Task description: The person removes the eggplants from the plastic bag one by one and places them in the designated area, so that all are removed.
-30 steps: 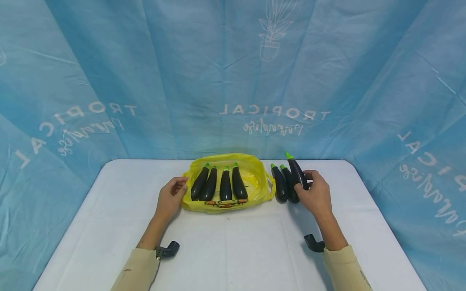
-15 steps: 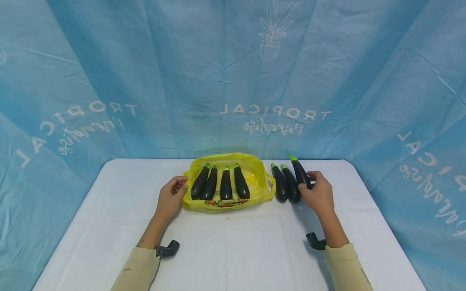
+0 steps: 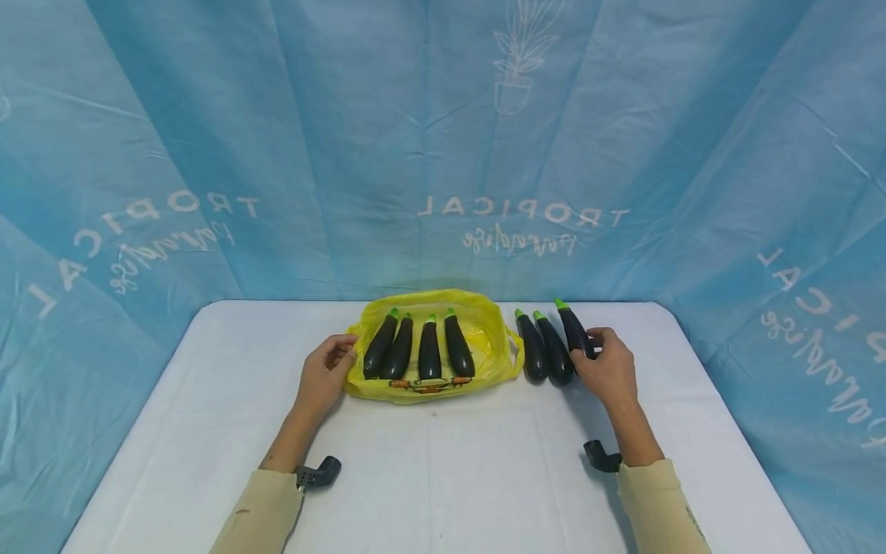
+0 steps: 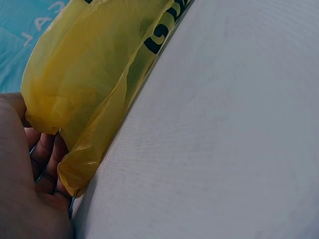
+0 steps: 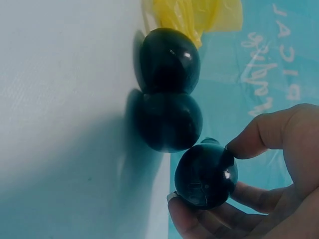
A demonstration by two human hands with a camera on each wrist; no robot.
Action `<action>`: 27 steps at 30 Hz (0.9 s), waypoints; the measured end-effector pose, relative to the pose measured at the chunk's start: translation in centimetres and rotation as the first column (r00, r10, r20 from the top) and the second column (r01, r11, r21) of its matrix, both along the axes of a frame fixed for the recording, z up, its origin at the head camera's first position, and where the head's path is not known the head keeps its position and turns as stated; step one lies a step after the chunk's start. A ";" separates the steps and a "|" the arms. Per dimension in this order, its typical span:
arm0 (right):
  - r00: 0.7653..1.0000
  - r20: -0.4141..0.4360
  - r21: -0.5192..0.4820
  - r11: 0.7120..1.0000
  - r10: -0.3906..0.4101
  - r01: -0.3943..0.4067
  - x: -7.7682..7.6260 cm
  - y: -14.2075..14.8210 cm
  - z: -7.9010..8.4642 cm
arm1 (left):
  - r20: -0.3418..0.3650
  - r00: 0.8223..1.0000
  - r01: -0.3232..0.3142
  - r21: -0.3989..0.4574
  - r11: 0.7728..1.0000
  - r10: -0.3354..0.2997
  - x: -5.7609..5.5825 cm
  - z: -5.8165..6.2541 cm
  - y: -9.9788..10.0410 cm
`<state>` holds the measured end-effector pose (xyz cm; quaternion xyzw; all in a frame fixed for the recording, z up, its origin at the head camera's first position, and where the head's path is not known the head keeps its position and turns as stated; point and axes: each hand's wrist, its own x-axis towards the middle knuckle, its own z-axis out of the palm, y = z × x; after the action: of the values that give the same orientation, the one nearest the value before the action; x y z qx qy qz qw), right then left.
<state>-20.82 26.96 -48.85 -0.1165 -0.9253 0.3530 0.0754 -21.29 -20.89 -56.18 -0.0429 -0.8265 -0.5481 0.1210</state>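
A yellow plastic bag (image 3: 494,362) lies spread at the back middle of the table, with several dark eggplants (image 3: 429,354) in a row on it, green stem ends pointing away. At its left edge my left hand (image 3: 325,375) pinches the plastic; in the left wrist view the fingers (image 4: 45,154) curl at the bunched bag (image 4: 94,99). My right hand (image 3: 607,368) grips another eggplant (image 3: 576,331) by its thick end. In the right wrist view, thumb and fingers surround this eggplant (image 5: 205,177), which hangs beside two others (image 5: 169,122). How the bag's underside lies is hidden.
Two eggplants (image 3: 543,350) lie side by side on the white table (image 3: 443,477), between the bag's right handle and my right hand. A blue printed curtain (image 3: 374,154) rises behind the table's back edge. Each wrist wears a black camera mount (image 3: 321,472).
My right hand has moved a little to the right and nearer with its eggplant, away from the two beside it. The rightmost eggplant in the bag shifted slightly right. My left hand stays put.
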 end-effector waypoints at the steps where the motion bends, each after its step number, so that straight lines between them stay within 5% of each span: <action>1: 1.000 0.003 -0.001 1.000 0.002 -0.002 0.0 0.1 -0.1 | -0.001 1.000 -0.002 -0.003 1.000 0.002 0.0 0.0 0.0; 27: 0.993 0.115 0.012 1.000 -0.001 0.000 -0.5 0.6 -1.5 | 0.004 1.000 0.000 -0.007 1.000 0.000 -0.1 -0.1 -0.1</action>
<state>-21.36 27.55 -50.39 -0.1362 -0.9301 0.3403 0.0229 -21.43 -20.96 -56.30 -0.0423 -0.8285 -0.5455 0.1192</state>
